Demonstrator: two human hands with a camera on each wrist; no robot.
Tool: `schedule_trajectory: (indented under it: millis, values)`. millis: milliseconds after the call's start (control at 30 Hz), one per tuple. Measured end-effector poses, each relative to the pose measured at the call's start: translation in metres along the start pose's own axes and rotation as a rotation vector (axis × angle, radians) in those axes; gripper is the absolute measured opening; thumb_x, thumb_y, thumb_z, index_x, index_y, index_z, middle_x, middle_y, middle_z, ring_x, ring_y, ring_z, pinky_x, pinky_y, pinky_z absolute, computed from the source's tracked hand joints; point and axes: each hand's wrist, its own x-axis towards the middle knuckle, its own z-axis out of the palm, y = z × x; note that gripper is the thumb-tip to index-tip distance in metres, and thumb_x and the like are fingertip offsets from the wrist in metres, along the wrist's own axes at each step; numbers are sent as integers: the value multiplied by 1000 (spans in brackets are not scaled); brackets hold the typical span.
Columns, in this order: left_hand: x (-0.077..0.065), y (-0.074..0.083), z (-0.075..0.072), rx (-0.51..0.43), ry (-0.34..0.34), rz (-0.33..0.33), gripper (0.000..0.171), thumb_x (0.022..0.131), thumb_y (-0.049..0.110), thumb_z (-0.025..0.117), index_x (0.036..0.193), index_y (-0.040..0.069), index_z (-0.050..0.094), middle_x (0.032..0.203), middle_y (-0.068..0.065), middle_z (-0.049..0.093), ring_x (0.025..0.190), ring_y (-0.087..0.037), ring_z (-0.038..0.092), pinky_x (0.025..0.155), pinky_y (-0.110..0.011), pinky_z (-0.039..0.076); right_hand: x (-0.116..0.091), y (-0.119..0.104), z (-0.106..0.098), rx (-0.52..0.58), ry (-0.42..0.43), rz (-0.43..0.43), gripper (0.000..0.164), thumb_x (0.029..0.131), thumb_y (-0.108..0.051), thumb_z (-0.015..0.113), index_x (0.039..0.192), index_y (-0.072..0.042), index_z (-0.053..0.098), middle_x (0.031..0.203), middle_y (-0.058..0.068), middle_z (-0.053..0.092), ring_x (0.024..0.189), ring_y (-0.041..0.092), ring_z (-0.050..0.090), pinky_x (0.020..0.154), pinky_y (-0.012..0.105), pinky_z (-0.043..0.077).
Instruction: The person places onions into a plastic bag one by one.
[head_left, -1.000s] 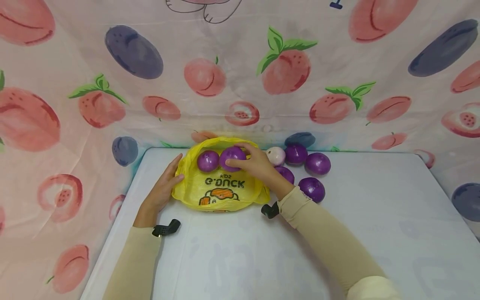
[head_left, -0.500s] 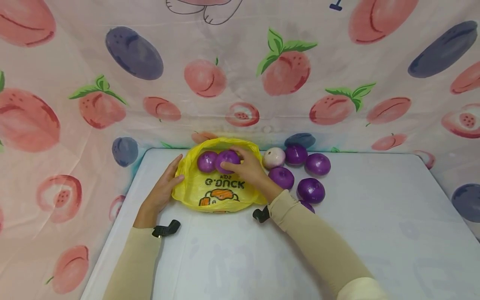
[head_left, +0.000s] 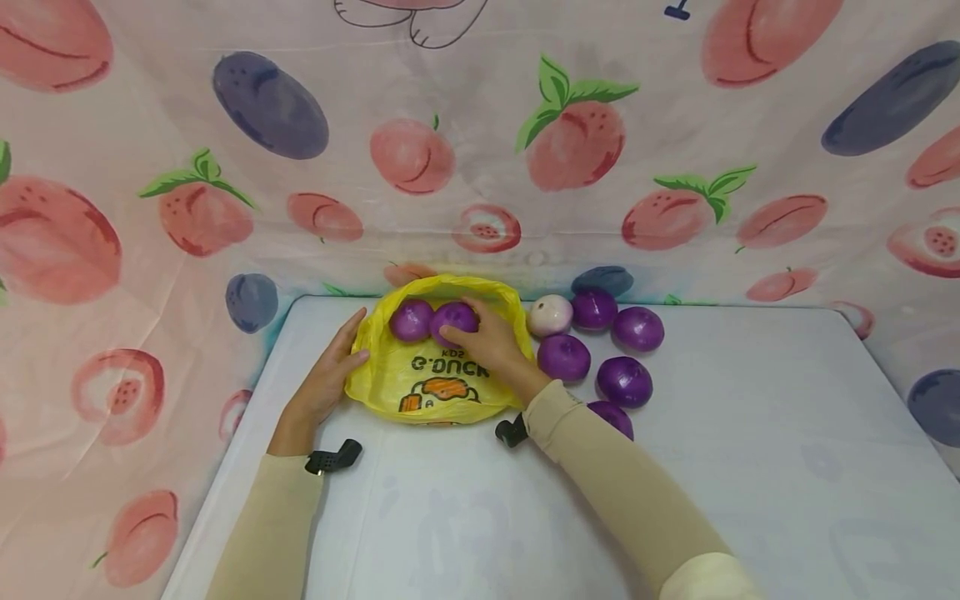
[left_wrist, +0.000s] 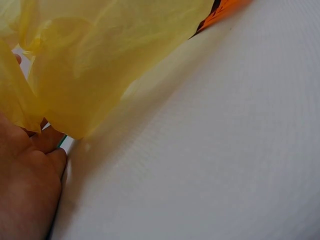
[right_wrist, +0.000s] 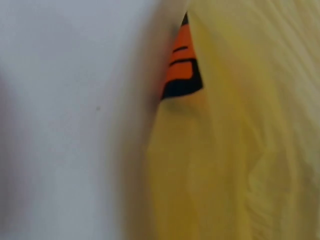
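Observation:
A yellow plastic bag (head_left: 386, 379) with a printed duck lies with its mouth wide on the white table. My left hand (head_left: 326, 371) rests along the bag's left edge, fingers extended. In the left wrist view, that hand (left_wrist: 30, 185) is right at the bag's crumpled side (left_wrist: 85, 75). Inside the bag, my right hand (head_left: 495, 337) holds a purple onion (head_left: 452, 320) between thumb and fingers. Directly left of it sits another purple onion (head_left: 411, 321). Only the bag's outer side (right_wrist: 215, 165) and tabletop show in the right wrist view; the right hand is hidden there.
Right of the bag are a whitish onion (head_left: 551, 316) and several purple onions (head_left: 625, 382). One front onion (head_left: 612, 418) is partly covered by the right sleeve (head_left: 607, 483). A fruit-print cloth (head_left: 480, 125) hangs behind the table (head_left: 787, 417).
My right hand has moved left and slightly down with its onion, up beside the other onion, which has shifted a little left. The right sleeve has uncovered a front onion. My left hand stays put.

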Motion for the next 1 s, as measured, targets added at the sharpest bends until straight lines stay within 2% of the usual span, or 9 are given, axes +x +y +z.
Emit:
schedule_trajectory:
  millis: [100, 300, 433, 567, 767, 900, 1000]
  values:
    - [0, 0, 1, -6, -2, 2, 73, 106, 21, 52, 166, 21, 10, 174, 1, 6, 160, -24, 6, 124, -23, 24, 1, -1, 3, -20, -11, -3, 75, 94, -47, 70, 158, -25, 37, 156, 11, 48, 142, 31, 48, 118, 47, 40]
    - [0, 0, 0, -12, -3, 8, 73, 106, 20, 51, 166, 21, 10, 174, -1, 6, 159, -26, 8, 112, -9, 32, 4, -2, 9, -77, -56, -42, 72, 98, -48, 65, 159, -27, 35, 158, 9, 46, 144, 30, 46, 119, 48, 39]
    - [1, -1, 0, -15, -4, 17, 73, 106, 19, 51, 166, 20, 10, 174, -2, 7, 159, -26, 8, 109, -8, 33, 4, -2, 13, -149, -74, -84, 69, 100, -47, 62, 160, -25, 35, 158, 9, 47, 145, 31, 45, 120, 47, 38]
    - [1, -2, 0, -14, -4, 20, 73, 106, 19, 51, 166, 19, 10, 174, -2, 6, 159, -26, 7, 116, -14, 29, 3, -3, 16, -197, -71, -94, 69, 101, -46, 61, 160, -23, 34, 155, 11, 50, 144, 31, 47, 120, 46, 38]
    - [1, -2, 0, 5, 6, 3, 73, 106, 20, 52, 166, 21, 11, 174, 1, 6, 159, -24, 6, 127, -31, 19, 2, -4, 18, -207, -55, -76, 74, 100, -49, 61, 161, -21, 32, 155, 13, 51, 143, 33, 48, 119, 46, 39]
    - [0, -1, 0, 10, 7, -2, 72, 106, 20, 51, 166, 23, 12, 174, 1, 6, 160, -24, 6, 124, -22, 24, 5, -2, 20, -222, -47, -51, 79, 98, -54, 61, 162, -21, 29, 157, 13, 48, 144, 33, 47, 119, 47, 39]
    - [0, 0, 0, 3, 5, 2, 72, 106, 18, 50, 166, 23, 12, 174, 1, 6, 159, -24, 6, 116, -12, 30, 6, -2, 20, -234, -46, -47, 81, 98, -56, 60, 163, -21, 27, 158, 13, 47, 145, 33, 45, 120, 47, 38]
